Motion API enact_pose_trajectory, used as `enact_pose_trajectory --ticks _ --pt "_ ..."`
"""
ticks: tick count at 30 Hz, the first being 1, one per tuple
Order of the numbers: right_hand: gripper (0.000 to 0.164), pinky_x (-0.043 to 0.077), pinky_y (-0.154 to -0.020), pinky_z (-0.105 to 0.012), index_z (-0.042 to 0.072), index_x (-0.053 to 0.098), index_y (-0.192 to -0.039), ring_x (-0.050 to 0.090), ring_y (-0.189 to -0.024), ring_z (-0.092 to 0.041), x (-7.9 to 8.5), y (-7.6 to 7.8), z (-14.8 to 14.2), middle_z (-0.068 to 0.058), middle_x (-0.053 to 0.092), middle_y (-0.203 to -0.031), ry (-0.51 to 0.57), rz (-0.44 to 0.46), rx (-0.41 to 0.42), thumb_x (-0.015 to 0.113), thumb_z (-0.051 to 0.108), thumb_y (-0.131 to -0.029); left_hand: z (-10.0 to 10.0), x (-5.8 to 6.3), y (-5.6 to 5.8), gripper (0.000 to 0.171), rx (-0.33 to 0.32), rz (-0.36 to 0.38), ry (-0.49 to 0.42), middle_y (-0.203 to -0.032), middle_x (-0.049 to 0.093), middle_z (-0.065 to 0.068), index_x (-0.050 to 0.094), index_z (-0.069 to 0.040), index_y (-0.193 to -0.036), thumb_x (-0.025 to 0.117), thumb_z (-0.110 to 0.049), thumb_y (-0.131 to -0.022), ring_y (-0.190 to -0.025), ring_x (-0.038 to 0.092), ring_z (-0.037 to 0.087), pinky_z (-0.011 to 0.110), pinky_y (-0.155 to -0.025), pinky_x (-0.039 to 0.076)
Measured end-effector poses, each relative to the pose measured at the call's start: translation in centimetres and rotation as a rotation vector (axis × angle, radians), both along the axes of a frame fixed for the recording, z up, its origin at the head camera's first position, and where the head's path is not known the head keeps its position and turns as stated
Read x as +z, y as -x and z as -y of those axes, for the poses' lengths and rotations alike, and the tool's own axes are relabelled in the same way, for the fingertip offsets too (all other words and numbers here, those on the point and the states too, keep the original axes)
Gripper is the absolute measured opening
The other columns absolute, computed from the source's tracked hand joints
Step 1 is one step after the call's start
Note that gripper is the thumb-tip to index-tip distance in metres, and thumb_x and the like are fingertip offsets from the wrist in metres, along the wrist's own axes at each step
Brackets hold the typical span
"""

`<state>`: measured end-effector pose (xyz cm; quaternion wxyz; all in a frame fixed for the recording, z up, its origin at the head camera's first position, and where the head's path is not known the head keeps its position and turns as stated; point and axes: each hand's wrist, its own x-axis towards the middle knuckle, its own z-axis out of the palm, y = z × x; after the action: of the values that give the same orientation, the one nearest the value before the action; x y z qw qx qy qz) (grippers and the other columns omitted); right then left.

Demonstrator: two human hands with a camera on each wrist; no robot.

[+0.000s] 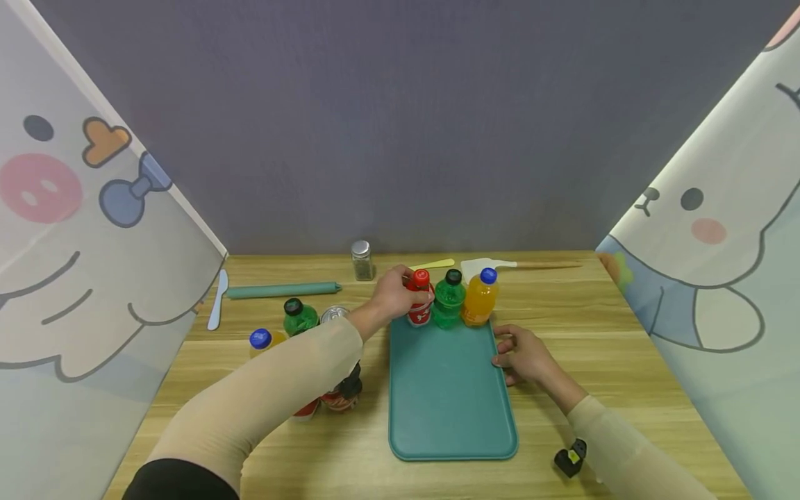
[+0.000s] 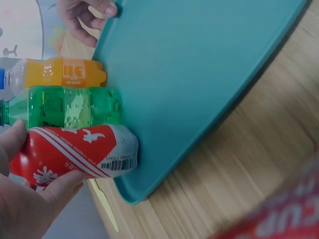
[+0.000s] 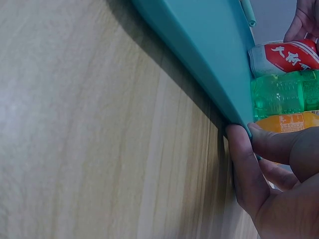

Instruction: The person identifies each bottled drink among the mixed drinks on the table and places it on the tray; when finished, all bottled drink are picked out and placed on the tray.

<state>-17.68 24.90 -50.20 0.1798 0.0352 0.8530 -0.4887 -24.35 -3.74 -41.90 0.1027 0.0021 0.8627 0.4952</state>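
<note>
- Red and white, the labelled bottle (image 2: 82, 152) stands upright at the far left corner of the teal tray (image 1: 451, 403); the left hand (image 1: 395, 295) grips it, fingers and thumb round its body.
- Just to its right stands a green bottle (image 1: 448, 304), then an orange bottle (image 1: 480, 300), the three in a row along the tray's far edge.
- The right hand (image 1: 523, 354) pinches the tray's right rim between thumb and fingers.
- Beyond the tray lie a yellow utensil (image 1: 440, 264) and a white spatula (image 1: 478, 267); a glass shaker (image 1: 362, 264) stands to their left.
- Farther left on the wooden table (image 1: 594, 312) lie a teal rod (image 1: 284, 290) and a white knife (image 1: 217, 300).
- Partly hidden by the left sleeve (image 1: 281, 389) are a second green bottle (image 1: 301, 316) and a blue-capped bottle (image 1: 261, 339).
</note>
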Motion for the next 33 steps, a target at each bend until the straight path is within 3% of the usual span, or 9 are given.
enact_pose_trajectory --ticks 9,17,27,33 --pt "0.063 0.061 -0.054 -0.042 -0.001 0.047 -0.145 0.064 -0.071 -0.022 0.2 -0.1 0.0 -0.019 0.058 -0.105 0.004 0.006 0.001 0.074 -0.006 -0.089 0.3 0.4 0.1 0.052 -0.073 0.049 0.011 -0.129 0.063 0.017 0.052 -0.005 -0.13 0.081 -0.023 -0.09 -0.116 0.064 0.033 0.047 -0.099 0.055" --pt "0.063 0.061 -0.055 -0.043 -0.003 0.046 -0.145 0.064 -0.07 -0.022 0.4 -0.3 0.0 -0.02 0.057 -0.105 0.003 -0.01 0.014 0.075 -0.005 -0.089 0.5 1.6 -0.2 0.06 -0.129 0.101 0.006 -0.134 0.061 0.019 0.051 0.0 -0.137 0.081 -0.021 -0.09 -0.122 0.062 0.035 0.048 -0.103 0.053" --pt "0.062 0.062 -0.055 -0.043 -0.002 0.047 -0.145 0.065 -0.071 -0.022 0.3 -0.3 0.0 -0.02 0.058 -0.106 -0.001 -0.006 0.012 0.074 -0.006 -0.089 1.6 3.9 -1.1 0.074 -0.122 0.129 -0.072 -0.15 0.048 0.022 0.04 -0.004 -0.153 0.078 -0.021 -0.092 -0.135 0.052 0.039 0.051 -0.107 0.05" --pt "0.061 0.062 -0.056 -0.043 -0.001 0.048 -0.144 0.065 -0.07 -0.022 0.2 -0.2 0.0 -0.019 0.058 -0.105 -0.003 -0.001 0.004 0.073 -0.007 -0.089 3.3 5.1 -2.0 0.07 -0.13 0.118 -0.09 -0.148 0.051 0.018 0.043 -0.011 -0.153 0.076 -0.027 -0.093 -0.131 0.056 0.036 0.05 -0.105 0.051"
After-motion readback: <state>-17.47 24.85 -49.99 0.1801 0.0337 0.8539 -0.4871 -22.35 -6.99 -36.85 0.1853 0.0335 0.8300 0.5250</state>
